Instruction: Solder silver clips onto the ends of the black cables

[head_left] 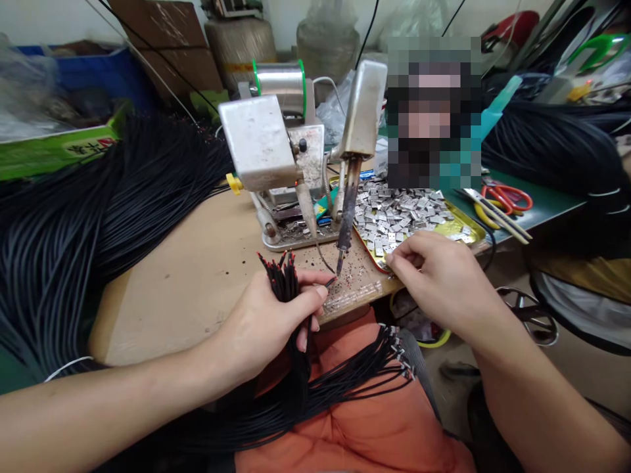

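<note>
My left hand (263,328) grips a bundle of thin black wires (286,289) with red-tipped ends, and one wire sticks out past the thumb towards the iron. The tip of an upright soldering iron (349,203) hangs just beyond that wire, apart from it. My right hand (438,279) sits at the rim of a yellow tray (473,226) heaped with small silver metal parts. Its thumb and forefinger pinch together, and I cannot tell whether they hold a part. More black wires (345,387) with metal-tipped ends lie across my orange lap.
A large mass of black cable (64,217) covers the left of the wooden bench (187,289). A solder spool (280,85) and metal iron stand (259,141) rise behind. Red-handled scissors (507,197) lie at right. A person (488,118) sits across the bench.
</note>
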A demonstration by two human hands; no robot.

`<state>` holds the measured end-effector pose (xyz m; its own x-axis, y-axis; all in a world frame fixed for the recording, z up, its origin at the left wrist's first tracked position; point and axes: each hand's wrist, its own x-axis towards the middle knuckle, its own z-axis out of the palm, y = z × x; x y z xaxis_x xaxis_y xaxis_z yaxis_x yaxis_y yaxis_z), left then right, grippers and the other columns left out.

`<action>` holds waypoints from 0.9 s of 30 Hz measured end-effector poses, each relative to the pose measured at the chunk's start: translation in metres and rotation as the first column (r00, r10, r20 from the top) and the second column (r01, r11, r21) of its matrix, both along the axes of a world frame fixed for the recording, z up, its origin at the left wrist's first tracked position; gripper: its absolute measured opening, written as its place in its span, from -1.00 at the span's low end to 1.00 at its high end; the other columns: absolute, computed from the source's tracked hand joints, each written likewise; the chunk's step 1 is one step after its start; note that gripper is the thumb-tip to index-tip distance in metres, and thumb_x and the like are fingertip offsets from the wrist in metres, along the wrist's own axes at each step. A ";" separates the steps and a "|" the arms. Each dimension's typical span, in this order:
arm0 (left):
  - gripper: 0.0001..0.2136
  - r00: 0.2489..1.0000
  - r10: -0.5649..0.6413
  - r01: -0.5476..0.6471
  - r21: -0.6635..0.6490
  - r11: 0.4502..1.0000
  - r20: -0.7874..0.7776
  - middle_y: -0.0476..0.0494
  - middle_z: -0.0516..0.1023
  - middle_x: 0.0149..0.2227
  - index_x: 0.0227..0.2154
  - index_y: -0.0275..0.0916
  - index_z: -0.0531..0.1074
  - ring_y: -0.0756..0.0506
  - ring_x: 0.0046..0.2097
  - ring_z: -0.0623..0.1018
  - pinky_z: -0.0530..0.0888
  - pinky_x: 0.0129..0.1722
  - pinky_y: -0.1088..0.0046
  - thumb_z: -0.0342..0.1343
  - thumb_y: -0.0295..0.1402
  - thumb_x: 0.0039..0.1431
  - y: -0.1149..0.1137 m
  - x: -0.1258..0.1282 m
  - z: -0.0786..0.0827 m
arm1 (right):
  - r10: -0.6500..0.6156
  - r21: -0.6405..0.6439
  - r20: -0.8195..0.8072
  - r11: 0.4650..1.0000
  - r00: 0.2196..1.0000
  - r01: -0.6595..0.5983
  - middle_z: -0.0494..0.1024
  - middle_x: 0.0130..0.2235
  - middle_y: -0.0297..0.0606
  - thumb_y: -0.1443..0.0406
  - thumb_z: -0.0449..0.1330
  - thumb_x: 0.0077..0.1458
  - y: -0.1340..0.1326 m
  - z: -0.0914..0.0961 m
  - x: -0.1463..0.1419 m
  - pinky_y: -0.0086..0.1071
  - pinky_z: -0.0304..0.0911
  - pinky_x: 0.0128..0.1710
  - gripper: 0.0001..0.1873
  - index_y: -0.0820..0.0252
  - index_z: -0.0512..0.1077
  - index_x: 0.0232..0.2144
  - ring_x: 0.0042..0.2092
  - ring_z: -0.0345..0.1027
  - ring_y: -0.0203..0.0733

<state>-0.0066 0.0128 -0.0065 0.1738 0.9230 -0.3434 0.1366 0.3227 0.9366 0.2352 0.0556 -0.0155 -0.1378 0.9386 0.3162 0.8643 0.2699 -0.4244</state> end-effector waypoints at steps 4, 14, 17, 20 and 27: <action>-0.72 1.000 0.004 -0.004 -0.001 1.000 0.001 0.01 0.51 -0.58 -0.04 -0.29 0.53 0.05 -0.65 0.42 0.35 -0.68 0.60 0.21 -0.30 0.21 0.000 -0.001 0.000 | -0.070 0.103 -0.399 0.987 0.914 0.120 0.55 -0.37 -0.27 0.27 0.21 0.24 0.008 0.002 0.002 -0.28 0.30 -0.32 -0.89 0.15 0.46 -0.35 -0.34 0.42 -0.18; -0.76 0.995 0.020 -0.018 -0.027 0.999 0.093 0.04 0.49 -0.57 -0.08 -0.25 0.54 0.04 -0.62 0.43 0.37 -0.68 0.59 0.21 -0.34 0.20 0.001 -0.002 -0.002 | -0.074 -0.273 -0.845 0.911 0.530 -0.309 0.62 -0.37 -0.28 0.29 0.40 0.08 -0.023 -0.004 -0.036 -0.43 0.54 -0.33 -0.85 0.19 0.56 -0.29 -0.39 0.54 -0.28; -0.78 0.995 0.020 -0.017 -0.035 0.999 0.096 0.04 0.49 -0.58 -0.10 -0.24 0.54 0.03 -0.62 0.44 0.37 -0.69 0.59 0.21 -0.35 0.20 0.002 -0.003 -0.002 | -0.148 -0.310 -0.893 0.887 0.426 -0.341 0.64 -0.35 -0.25 0.29 0.41 0.07 -0.027 -0.009 -0.049 -0.35 0.57 -0.23 -0.78 0.20 0.51 -0.23 -0.34 0.61 -0.21; -0.79 0.997 0.009 -0.006 -0.032 0.999 0.079 0.03 0.49 -0.60 -0.12 -0.25 0.55 0.04 -0.65 0.41 0.37 -0.70 0.58 0.20 -0.34 0.21 0.002 -0.003 -0.002 | -0.170 -0.300 -0.917 0.890 0.361 -0.343 0.63 -0.39 -0.31 0.30 0.44 0.03 -0.029 -0.011 -0.056 -0.34 0.59 -0.26 -0.73 0.16 0.43 -0.26 -0.38 0.61 -0.21; -0.81 0.998 0.004 -0.004 -0.005 1.000 0.063 0.04 0.49 -0.60 -0.15 -0.25 0.57 0.04 -0.65 0.41 0.37 -0.70 0.58 0.21 -0.32 0.21 0.003 -0.002 -0.001 | -0.141 -0.265 -0.932 0.893 0.333 -0.364 0.65 -0.38 -0.32 0.31 0.43 0.06 -0.031 -0.015 -0.060 -0.37 0.59 -0.25 -0.77 0.16 0.44 -0.30 -0.36 0.64 -0.21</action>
<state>-0.0090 0.0157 -0.0079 0.1918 0.9219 -0.3366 0.0762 0.3280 0.9416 0.1754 0.0247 -0.0305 -0.1120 0.9928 -0.0426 -0.1793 -0.0624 -0.9818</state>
